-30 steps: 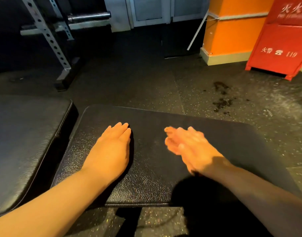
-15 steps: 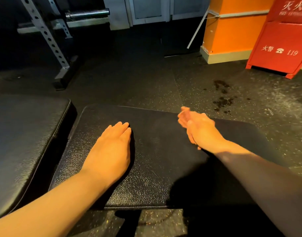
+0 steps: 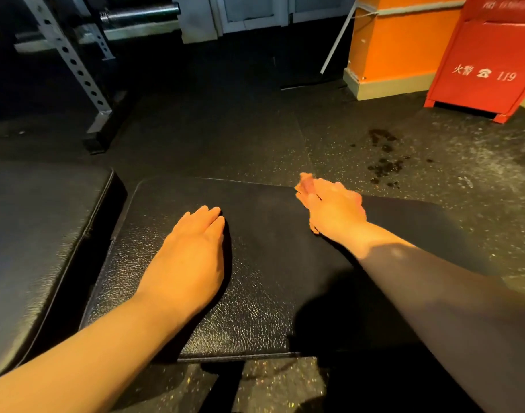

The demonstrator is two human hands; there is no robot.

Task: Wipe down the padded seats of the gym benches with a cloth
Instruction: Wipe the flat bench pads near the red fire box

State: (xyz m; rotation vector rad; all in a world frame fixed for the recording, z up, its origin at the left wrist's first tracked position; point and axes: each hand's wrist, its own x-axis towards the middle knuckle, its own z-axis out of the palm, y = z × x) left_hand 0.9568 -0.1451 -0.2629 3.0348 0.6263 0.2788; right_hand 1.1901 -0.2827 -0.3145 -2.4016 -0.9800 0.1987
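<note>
Your left hand (image 3: 192, 251) lay flat, fingers straight, on the seat pad (image 3: 273, 278) in front of you. Right hand (image 3: 329, 210) was blurred at the far edge; couldn't tell its grip. No cloth visible. Pad looked firm, textured, grippy: brace mid-pad.

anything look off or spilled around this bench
Yes: dark wet-looking blotches spot the floor beyond the bench pad. Also, no cloth shows; the left hand lies flat and the blurred right hand looks bare.
</note>
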